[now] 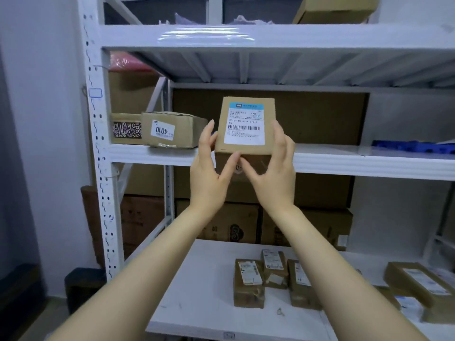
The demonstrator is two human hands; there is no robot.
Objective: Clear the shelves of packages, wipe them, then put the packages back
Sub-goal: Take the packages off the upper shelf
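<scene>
Package gripped between left hand, right hand fingers — thumbs beneath.

Held box before middle shelf edge; second box on that shelf, left; small packages on lower shelf.

The bare left forearm and right forearm reach up and forward, drawing together towards the wrists. The left hand and right hand clasp a box between them, fingers up its sides, thumbs nearly meeting on its lower front.
</scene>
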